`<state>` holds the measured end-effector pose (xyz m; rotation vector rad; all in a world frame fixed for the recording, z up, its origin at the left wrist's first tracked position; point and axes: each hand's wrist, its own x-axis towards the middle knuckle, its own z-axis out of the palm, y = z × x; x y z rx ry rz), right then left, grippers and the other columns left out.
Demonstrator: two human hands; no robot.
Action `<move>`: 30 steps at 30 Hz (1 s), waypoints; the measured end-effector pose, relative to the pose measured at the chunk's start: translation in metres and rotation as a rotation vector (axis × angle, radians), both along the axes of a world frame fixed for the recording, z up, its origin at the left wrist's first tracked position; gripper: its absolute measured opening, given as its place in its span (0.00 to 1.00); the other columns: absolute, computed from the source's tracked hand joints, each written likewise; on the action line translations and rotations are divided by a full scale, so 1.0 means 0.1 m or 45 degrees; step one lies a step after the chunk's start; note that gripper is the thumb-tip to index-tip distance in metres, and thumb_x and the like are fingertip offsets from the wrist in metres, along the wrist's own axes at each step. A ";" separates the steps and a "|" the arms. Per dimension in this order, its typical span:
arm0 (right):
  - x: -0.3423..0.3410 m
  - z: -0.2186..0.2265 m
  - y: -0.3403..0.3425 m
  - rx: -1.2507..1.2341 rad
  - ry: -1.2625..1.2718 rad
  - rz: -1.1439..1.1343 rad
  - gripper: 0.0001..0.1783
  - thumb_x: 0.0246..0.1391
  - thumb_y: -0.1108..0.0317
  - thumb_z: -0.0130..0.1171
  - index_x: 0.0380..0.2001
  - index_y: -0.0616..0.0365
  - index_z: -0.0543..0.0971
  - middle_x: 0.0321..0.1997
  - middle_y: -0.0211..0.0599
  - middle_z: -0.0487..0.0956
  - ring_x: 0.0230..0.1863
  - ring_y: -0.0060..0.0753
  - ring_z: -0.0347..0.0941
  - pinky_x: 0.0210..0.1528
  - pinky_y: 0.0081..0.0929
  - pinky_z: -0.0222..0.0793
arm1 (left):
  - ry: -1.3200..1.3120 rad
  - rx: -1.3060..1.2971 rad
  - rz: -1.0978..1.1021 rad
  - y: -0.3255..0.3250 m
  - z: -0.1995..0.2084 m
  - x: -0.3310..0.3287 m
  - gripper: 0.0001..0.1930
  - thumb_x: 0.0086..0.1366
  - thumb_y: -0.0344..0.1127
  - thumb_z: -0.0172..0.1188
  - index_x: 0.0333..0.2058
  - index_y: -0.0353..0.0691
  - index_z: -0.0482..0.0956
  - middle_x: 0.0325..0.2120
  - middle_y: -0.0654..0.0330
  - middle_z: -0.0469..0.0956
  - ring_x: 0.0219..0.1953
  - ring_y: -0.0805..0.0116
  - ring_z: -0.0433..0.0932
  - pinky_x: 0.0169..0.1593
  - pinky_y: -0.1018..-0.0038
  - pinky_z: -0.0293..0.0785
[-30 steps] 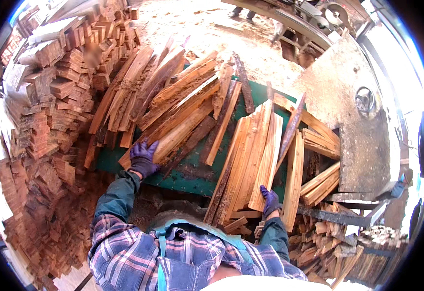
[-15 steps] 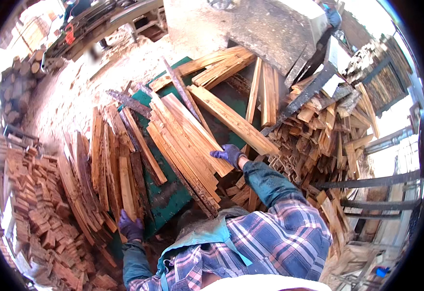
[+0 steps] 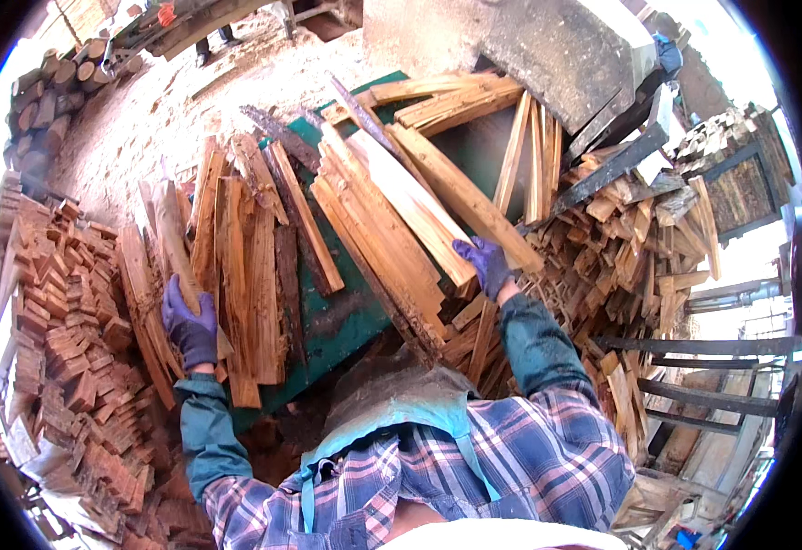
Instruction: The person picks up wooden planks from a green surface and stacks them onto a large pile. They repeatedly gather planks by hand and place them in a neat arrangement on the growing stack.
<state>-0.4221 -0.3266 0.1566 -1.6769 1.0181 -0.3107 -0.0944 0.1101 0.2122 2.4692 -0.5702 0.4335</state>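
Observation:
My left hand (image 3: 192, 323), in a purple glove, is closed around the lower part of a rough wooden slat (image 3: 175, 240) in the left bunch. Beside it lie several brown slats (image 3: 252, 284) side by side, pointing away from me. My right hand (image 3: 486, 265), also gloved, grips the near end of a pale plank (image 3: 412, 203); part of its grip is hidden. That plank lies along the right side of a stack of light boards (image 3: 373, 240) slanting across the green table (image 3: 350, 312). A thicker beam (image 3: 463, 197) rests just beyond my right hand.
Stacked short wood pieces (image 3: 80, 339) rise at the left. A heap of split offcuts (image 3: 602, 247) fills the right, near dark metal bars (image 3: 703, 345). Round logs (image 3: 48, 115) and a sawdust-covered floor (image 3: 144, 156) lie farther back. Someone's legs (image 3: 213, 44) show at the far edge.
My left hand has moved up and left from the slat ends onto another slat. My right hand stays at the pale plank's end, which has shifted and looks brighter. The view has shifted too.

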 end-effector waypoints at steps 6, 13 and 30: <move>-0.44 0.70 0.23 0.080 -0.166 -0.181 0.29 0.55 0.51 0.67 0.46 0.69 0.81 0.45 0.41 0.82 0.48 0.34 0.76 0.56 0.28 0.69 | 0.296 -0.320 -0.532 -0.49 -0.39 -0.58 0.18 0.64 0.31 0.59 0.52 0.30 0.76 0.47 0.46 0.78 0.52 0.53 0.77 0.57 0.64 0.72; -0.27 0.23 -0.87 0.099 -0.310 -0.133 0.17 0.58 0.56 0.64 0.40 0.59 0.82 0.34 0.32 0.80 0.34 0.27 0.72 0.42 0.23 0.73 | 0.807 -0.593 -0.560 -1.64 -1.00 -1.27 0.24 0.63 0.30 0.61 0.57 0.31 0.71 0.52 0.48 0.75 0.52 0.58 0.77 0.56 0.66 0.74; 1.40 -0.81 -0.16 -0.152 -0.464 0.639 0.27 0.64 0.67 0.58 0.63 0.63 0.68 0.65 0.42 0.70 0.66 0.34 0.65 0.67 0.30 0.62 | 0.904 -1.147 -0.365 -2.21 -1.70 -1.62 0.32 0.67 0.38 0.60 0.64 0.29 0.60 0.61 0.48 0.66 0.63 0.57 0.65 0.67 0.63 0.59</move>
